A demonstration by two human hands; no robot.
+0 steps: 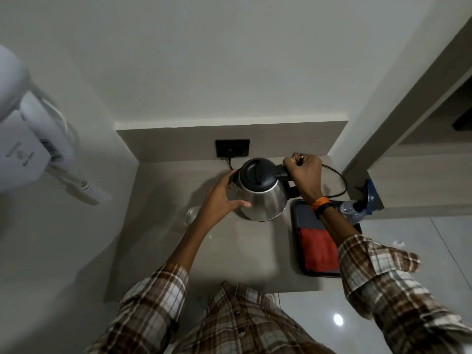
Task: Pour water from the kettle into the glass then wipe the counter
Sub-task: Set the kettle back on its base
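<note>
A steel kettle (264,198) with a black lid stands near the back of the beige counter (245,254). My right hand (304,173) is closed around its black handle. My left hand (222,198) rests against the kettle's left side by the spout, fingers spread on the steel. A clear glass (191,215) stands on the counter to the kettle's left, partly hidden under my left wrist. A red cloth (319,250) lies folded in a black tray (296,241) to the right.
A black wall socket (232,148) sits behind the kettle, with a cord (339,180) looping right. A plastic bottle (353,209) lies at the tray's far corner. A white hair dryer unit (28,149) hangs on the left wall. A wall panel closes the counter's right side.
</note>
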